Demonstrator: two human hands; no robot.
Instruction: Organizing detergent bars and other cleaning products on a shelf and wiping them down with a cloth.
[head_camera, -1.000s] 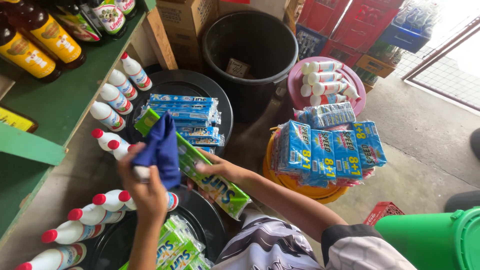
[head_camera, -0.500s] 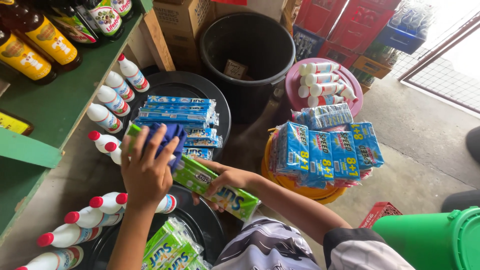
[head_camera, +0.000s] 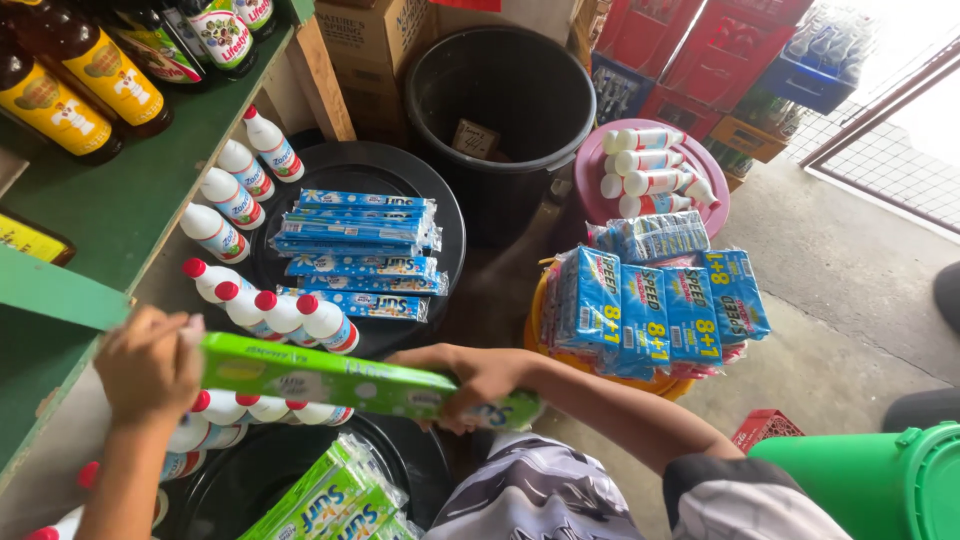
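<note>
I am looking at a long strip of green sachet packs (head_camera: 340, 380), which is being held level across the lower middle of the view, above a black round tray (head_camera: 290, 470) and not resting on anything. My left hand (head_camera: 148, 365) is closing around its left end, fingers wrapped over the top edge; my right hand (head_camera: 478, 380) is clamping the right end, thumb on top and fingers curled beneath. Both grips are looking firm.

Just below, more green sachet packs (head_camera: 335, 495) are lying in that lower tray, so I am judging the green strip as not yet set down with them; that placing is what is left, as far as I can tell. White bottles with red caps (head_camera: 285, 315) are lying just behind the strip, some partly hidden by it. Further back, blue sachet strips (head_camera: 360, 240) are sitting stacked on a second black tray (head_camera: 440, 195), already looking tidy. To the right, blue detergent packs (head_camera: 660, 310) are piled on an orange tub, with a pink basin of white bottles (head_camera: 655, 170) and a black bin (head_camera: 500, 100) behind. A green shelf (head_camera: 110, 210) is running along my left, and a green lidded bucket (head_camera: 880, 480) is sitting at the lower right.
</note>
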